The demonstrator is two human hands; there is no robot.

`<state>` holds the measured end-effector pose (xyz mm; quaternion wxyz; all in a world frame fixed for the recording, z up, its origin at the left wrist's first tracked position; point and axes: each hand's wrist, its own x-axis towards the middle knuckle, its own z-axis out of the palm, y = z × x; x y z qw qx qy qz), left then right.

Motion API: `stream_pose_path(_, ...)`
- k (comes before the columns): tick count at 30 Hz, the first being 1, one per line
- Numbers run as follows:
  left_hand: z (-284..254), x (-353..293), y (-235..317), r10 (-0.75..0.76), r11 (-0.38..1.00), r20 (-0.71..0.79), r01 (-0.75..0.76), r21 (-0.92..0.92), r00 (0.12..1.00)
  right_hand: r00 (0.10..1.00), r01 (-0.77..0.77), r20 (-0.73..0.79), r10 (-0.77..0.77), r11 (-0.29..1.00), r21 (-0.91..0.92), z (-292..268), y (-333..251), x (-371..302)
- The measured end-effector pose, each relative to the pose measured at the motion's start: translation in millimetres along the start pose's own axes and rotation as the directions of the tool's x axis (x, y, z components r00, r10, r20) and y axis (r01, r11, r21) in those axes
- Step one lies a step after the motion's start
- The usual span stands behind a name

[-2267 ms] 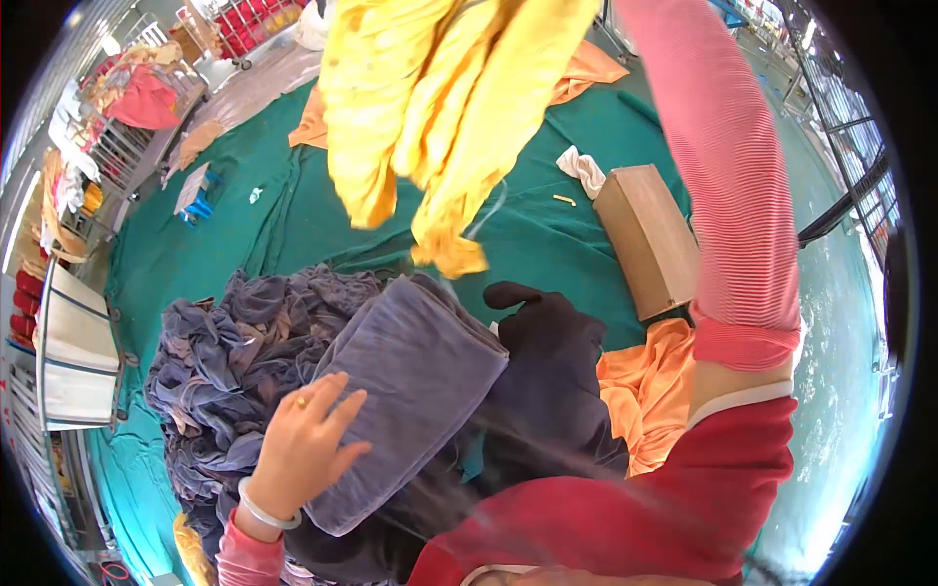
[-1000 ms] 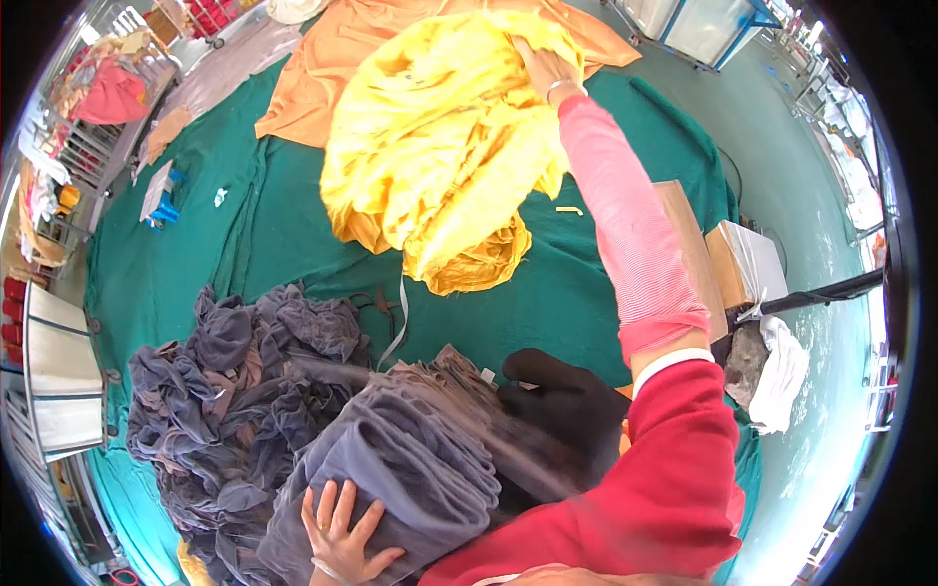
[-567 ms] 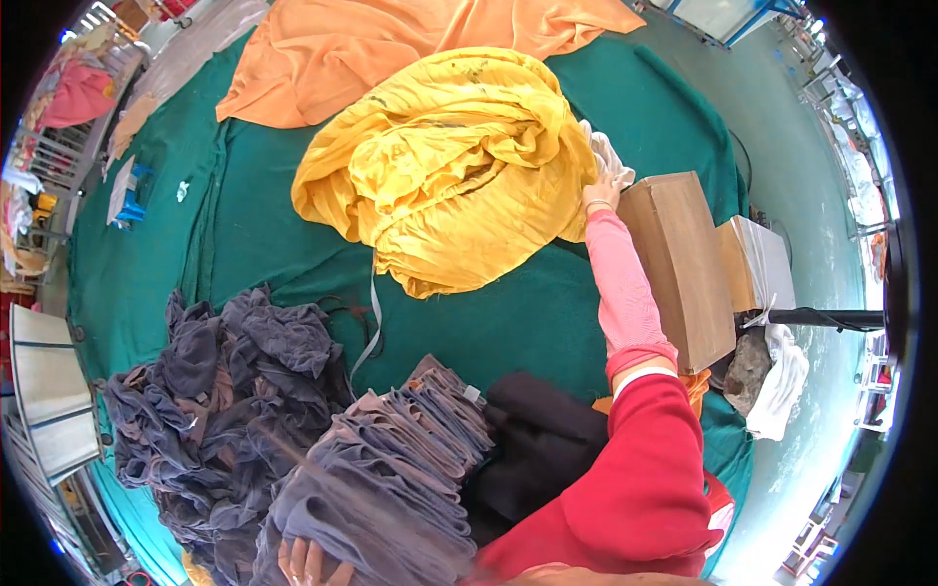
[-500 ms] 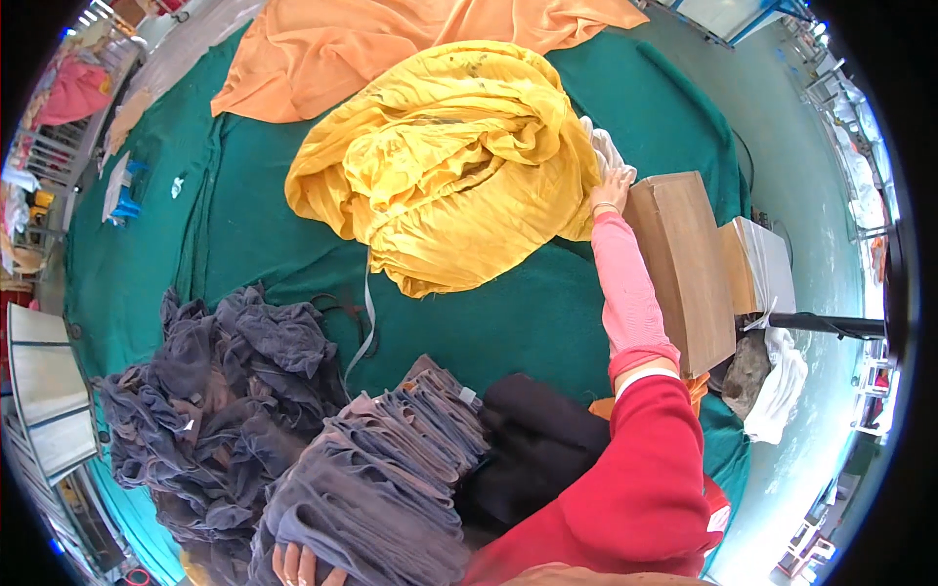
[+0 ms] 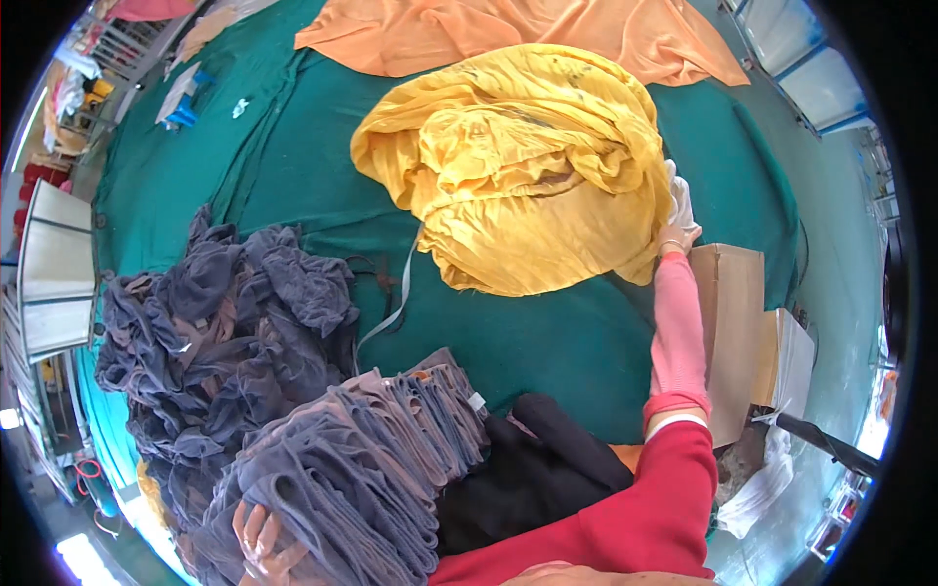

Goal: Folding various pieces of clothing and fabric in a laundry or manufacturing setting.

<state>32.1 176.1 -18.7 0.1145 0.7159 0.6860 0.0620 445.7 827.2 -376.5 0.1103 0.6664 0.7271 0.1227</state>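
Observation:
A long stack of folded grey-purple cloths point(image 5: 342, 474) lies at the lower middle. Against its near left end rests my left hand point(image 5: 266, 542), fingers apart, partly hidden at the palm. My right arm reaches far forward in a red sleeve with a pink cuff. My right hand point(image 5: 678, 238) is closed on a bunched white cloth point(image 5: 681, 202), its fingertips partly hidden. That white cloth pokes out from the right side of a big crumpled yellow cloth bundle point(image 5: 537, 186). Left of the stack is a loose heap of grey-purple cloths point(image 5: 234, 332).
A green sheet point(image 5: 547, 356) covers the floor. An orange cloth point(image 5: 528, 29) spreads at the far side. A cardboard box point(image 5: 728, 332) stands right of my forearm, with a smaller box point(image 5: 787, 366) beside it. Black fabric point(image 5: 532, 479) lies under my right arm.
The view has shifted, so the yellow bundle appears farther right. My right hand has closed more around the white cloth. More of my left hand shows at the stack's end.

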Motion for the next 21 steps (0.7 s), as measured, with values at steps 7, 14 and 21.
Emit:
stream_pose_path(7,-2,4,12,-0.051,0.998,0.033,0.052,-0.019,0.998,0.988,0.064,-0.133,0.080,0.567,0.821,-79,0,-10)
stream_pose_path(14,-3,31,23,-0.058,0.998,0.034,0.058,-0.005,0.998,0.911,0.334,-0.393,0.124,0.334,0.881,-169,33,-64)
stream_pose_path(21,-7,28,36,0.065,0.996,-0.058,-0.062,0.057,0.996,0.851,0.501,-0.481,-0.212,0.048,0.864,-293,-42,-194)
